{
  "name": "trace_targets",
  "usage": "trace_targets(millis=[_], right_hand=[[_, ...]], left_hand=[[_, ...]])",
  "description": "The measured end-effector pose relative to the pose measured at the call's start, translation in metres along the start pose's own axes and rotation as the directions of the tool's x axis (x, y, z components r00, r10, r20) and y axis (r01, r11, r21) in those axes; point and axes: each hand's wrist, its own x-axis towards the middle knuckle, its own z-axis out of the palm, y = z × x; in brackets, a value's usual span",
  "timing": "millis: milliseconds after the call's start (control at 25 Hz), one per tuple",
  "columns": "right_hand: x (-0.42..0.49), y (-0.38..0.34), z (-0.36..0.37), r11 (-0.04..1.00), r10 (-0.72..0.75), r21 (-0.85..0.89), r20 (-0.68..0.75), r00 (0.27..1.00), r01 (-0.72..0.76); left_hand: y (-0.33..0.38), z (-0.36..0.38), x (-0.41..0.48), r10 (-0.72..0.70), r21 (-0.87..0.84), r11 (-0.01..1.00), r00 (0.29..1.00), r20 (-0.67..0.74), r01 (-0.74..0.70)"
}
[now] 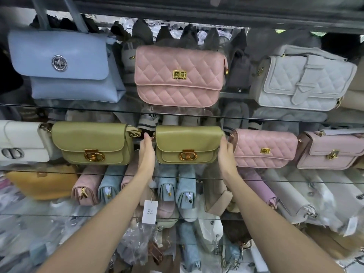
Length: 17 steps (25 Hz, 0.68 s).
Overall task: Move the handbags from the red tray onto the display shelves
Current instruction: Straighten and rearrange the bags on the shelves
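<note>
An olive-green handbag (189, 144) with a gold clasp stands upright on the middle glass shelf (118, 173). My left hand (146, 152) lies flat against its left side, fingers straight and pointing up. My right hand (226, 152) touches its right side, fingers reaching behind the edge. A matching olive handbag (92, 143) stands just to the left. The red tray is out of view.
A pink quilted bag (265, 148) and a mauve bag (332, 150) stand to the right, a white bag (21, 141) to the left. The upper shelf holds a blue bag (65, 66), pink quilted bag (180, 75) and grey bag (303, 79). Lower shelves hold packed bags and a price tag (150, 212).
</note>
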Motion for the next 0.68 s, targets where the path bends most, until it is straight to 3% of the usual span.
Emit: trace_targets(millis=[120, 280, 680], right_hand=[[0.013, 0.003, 0.005, 0.997, 0.077, 0.027, 0.027, 0.997, -0.077], [0.024, 0.003, 0.018, 0.986, 0.107, 0.134, -0.066, 0.992, -0.097], [0.011, 0.02, 0.031, 0.987, 0.146, 0.071, -0.044, 0.988, -0.143]], left_hand=[[-0.004, 0.006, -0.001, -0.044, -0.033, 0.998, 0.999, 0.008, 0.044], [-0.006, 0.009, 0.005, -0.069, -0.077, 0.994, 0.997, 0.034, 0.072], [0.005, -0.006, -0.003, -0.059, -0.074, 0.995, 0.997, 0.056, 0.063]])
